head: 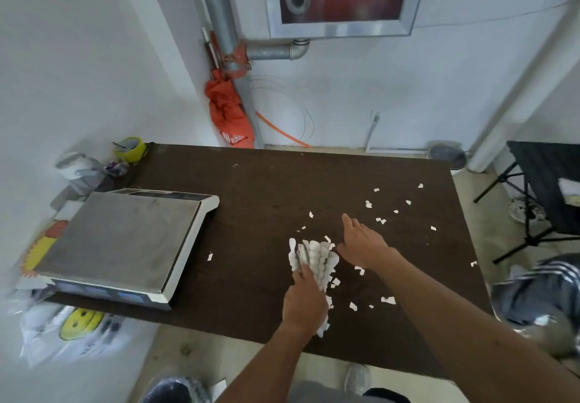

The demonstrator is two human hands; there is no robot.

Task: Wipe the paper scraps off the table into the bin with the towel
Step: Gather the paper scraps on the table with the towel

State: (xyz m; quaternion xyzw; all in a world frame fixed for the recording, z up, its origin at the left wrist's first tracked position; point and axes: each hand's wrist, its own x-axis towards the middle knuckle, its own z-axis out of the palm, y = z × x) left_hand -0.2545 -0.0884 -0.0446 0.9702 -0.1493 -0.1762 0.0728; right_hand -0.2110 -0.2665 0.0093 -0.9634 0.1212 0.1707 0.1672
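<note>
A white towel (317,261) lies bunched on the dark brown table (266,189), near the middle. My left hand (303,300) grips its near end, fingers curled round the cloth. My right hand (361,242) lies flat on the table just right of the towel, fingers stretched forward. Several white paper scraps (381,220) are scattered to the right of and around the towel, and one scrap (210,256) lies alone to the left. A bin lined with dark plastic (175,390) shows at the bottom edge, below the table's near side.
A weighing scale (125,239) fills the table's left part. A yellow tape roll (130,148) and jars stand at the far left corner. A plastic bag (72,330) hangs at the left. A black stand (539,189) and a striped bag (539,296) are at the right.
</note>
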